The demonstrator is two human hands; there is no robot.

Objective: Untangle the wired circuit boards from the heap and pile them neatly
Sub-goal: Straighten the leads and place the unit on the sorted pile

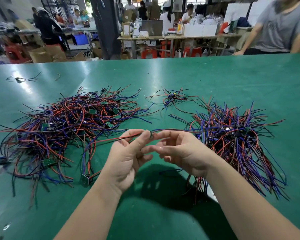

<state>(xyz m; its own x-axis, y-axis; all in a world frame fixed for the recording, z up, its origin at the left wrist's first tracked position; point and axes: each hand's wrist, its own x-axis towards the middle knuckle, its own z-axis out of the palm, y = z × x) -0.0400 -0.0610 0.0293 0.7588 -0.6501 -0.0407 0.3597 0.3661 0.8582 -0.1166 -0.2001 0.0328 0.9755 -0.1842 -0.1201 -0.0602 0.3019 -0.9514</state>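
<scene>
Green-topped desk (215, 75). One wired board (151, 135) is held above its middle, toward the near edge, btwn both hands. L hand (128, 153) pinches it w/ thumb + forefinger, palm up, other fingers loosely curled. R hand (180, 151) meets it from the other side, fingertips at the board; pinch or mere touch, can't tell. Leads run out both ways, so the long axis lies approx parallel to the near edge. The neat pile (235, 141) sits just beside the R hand, toward the right edge, wires mostly near-to-far. The heap (68, 127) lies toward the left edge. R hand is nearer the pile, so prob. it carries the board over, turning it to match.
</scene>
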